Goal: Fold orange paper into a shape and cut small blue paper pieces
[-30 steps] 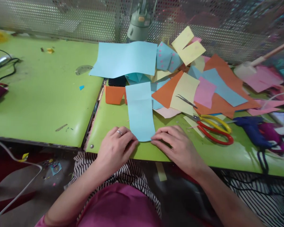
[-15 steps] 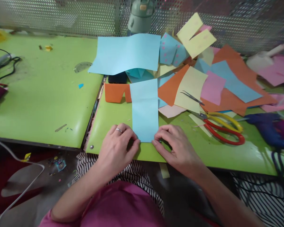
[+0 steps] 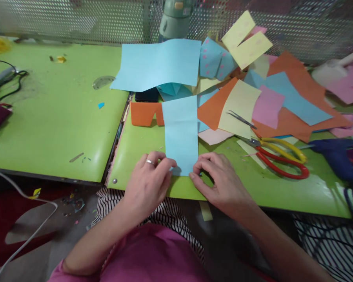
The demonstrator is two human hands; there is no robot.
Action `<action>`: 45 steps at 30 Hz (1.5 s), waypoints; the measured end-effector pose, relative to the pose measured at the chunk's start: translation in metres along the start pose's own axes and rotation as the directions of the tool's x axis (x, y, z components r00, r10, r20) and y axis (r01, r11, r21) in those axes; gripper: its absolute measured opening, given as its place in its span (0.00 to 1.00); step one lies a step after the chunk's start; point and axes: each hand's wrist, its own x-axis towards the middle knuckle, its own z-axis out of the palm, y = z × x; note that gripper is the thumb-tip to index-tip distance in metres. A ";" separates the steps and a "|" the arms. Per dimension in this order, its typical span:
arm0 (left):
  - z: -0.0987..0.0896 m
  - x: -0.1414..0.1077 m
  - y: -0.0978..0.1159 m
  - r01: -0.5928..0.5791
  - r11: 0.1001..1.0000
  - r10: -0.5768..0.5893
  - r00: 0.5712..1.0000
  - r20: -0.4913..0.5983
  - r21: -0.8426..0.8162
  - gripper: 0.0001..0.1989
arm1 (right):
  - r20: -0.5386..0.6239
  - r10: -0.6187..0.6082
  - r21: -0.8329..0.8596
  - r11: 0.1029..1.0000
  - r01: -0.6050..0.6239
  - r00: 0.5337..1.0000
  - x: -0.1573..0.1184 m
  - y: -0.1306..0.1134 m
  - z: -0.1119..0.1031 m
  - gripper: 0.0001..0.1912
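Observation:
A light blue paper strip (image 3: pixel 181 133) lies lengthwise in front of me, its near end at the table's front edge. My right hand (image 3: pixel 220 178) has thumb and forefinger pinched at the strip's near right corner. At the near left corner is my left hand (image 3: pixel 149 180), a ring on one finger. Its forefinger reaches over the paper and casts a small shadow there, apart from the thumb. Beside the strip's left edge sits a folded orange paper piece (image 3: pixel 141 114) with a notch cut in it.
Scissors (image 3: pixel 279 156) with red and yellow handles lie to the right, near a blue glue gun (image 3: pixel 337 156). Tweezers (image 3: pixel 241 119) rest on coloured paper scraps. Behind are a large blue sheet (image 3: pixel 160 64) and a green bottle (image 3: pixel 175 21). A gap (image 3: pixel 116 141) divides the tabletops.
My left forefinger has lifted from the thumb and moved over the paper's near left corner. My right hand stays pinched at its corner. The view has shifted slightly.

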 end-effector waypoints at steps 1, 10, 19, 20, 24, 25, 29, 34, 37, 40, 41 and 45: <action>0.000 -0.002 0.000 -0.062 0.997 0.062 0.998 0.002 0.047 0.11 | -0.001 -0.003 0.000 1.000 0.003 1.000 0.000 0.000 0.000 0.06; 0.001 -0.023 0.025 -0.239 0.900 0.219 0.971 0.097 0.364 0.18 | -0.027 -0.003 -0.022 1.000 0.002 1.000 -0.002 0.003 0.005 0.07; 0.014 -0.033 0.037 -0.104 0.927 0.094 0.995 0.045 0.360 0.22 | -0.094 0.004 0.004 1.000 -0.003 0.996 -0.005 0.006 0.004 0.06; 0.015 -0.034 0.037 -0.099 0.926 0.088 0.995 0.045 0.364 0.22 | -0.103 0.001 -0.005 1.000 -0.002 0.995 -0.005 0.007 0.004 0.06; 0.017 -0.036 0.037 -0.079 0.921 0.071 0.997 0.037 0.382 0.22 | -0.128 -0.004 -0.022 1.000 0.001 0.992 -0.006 0.006 0.005 0.07; 0.017 -0.037 0.037 -0.078 0.920 0.070 0.997 0.036 0.385 0.22 | -0.138 -0.010 -0.027 1.000 0.006 0.990 -0.006 0.006 0.005 0.07; 0.019 -0.037 0.039 -0.071 0.921 0.072 0.997 0.012 0.384 0.20 | -0.157 -0.041 -0.054 0.998 0.033 0.987 -0.005 0.007 0.007 0.05; 0.018 -0.035 0.040 -0.066 0.916 0.062 0.998 0.022 0.395 0.20 | -0.189 -0.127 -0.168 0.981 0.095 0.974 -0.018 0.005 0.005 0.08; 0.019 -0.036 0.041 -0.057 0.917 0.053 0.998 0.020 0.394 0.21 | -0.232 -0.205 -0.279 0.951 0.137 0.951 -0.035 0.001 0.001 0.17; 0.020 -0.038 0.041 -0.051 0.919 0.054 0.999 0.005 0.390 0.21 | -0.248 -0.264 -0.335 0.926 0.173 0.932 -0.048 -0.001 -0.001 0.20; 0.021 -0.039 0.040 -0.051 0.920 0.055 0.998 0.001 0.390 0.22 | -0.235 -0.277 -0.345 0.920 0.187 0.932 -0.050 -0.001 -0.001 0.20; 0.023 -0.043 0.039 -0.057 0.923 0.056 0.998 0.012 0.381 0.24 | -0.132 -0.276 -0.367 0.906 0.211 0.952 -0.049 -0.003 0.001 0.20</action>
